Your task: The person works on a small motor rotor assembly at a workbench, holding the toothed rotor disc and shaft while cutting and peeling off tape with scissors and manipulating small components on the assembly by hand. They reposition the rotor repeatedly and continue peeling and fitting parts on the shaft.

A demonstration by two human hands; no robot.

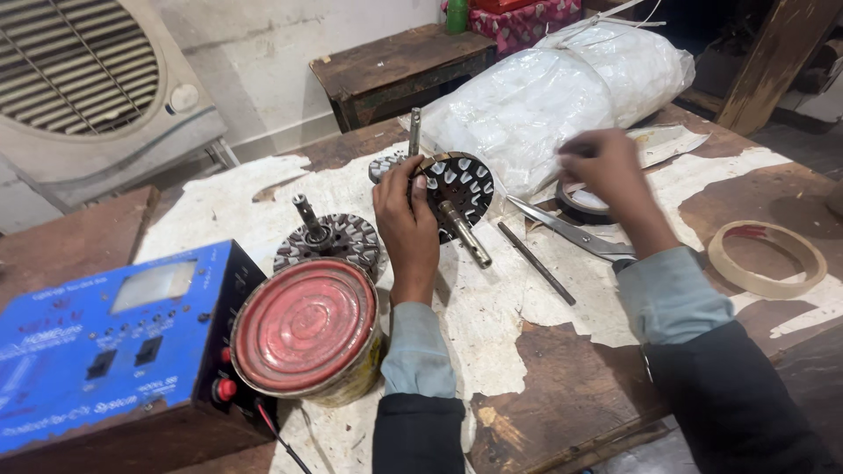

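Observation:
My left hand grips a round slotted stator core with a steel shaft through it, tilted up on its edge on the wooden table. My right hand hovers blurred over a dark tape roll, beside a big white plastic bag; whether it holds anything I cannot tell. A second stator core with an upright shaft lies flat to the left. A third one sits behind, mostly hidden.
A round tin with a red lid and a blue control box stand at the near left. Scissors, a thin metal rod and a beige tape ring lie on the right. A wooden stool stands behind.

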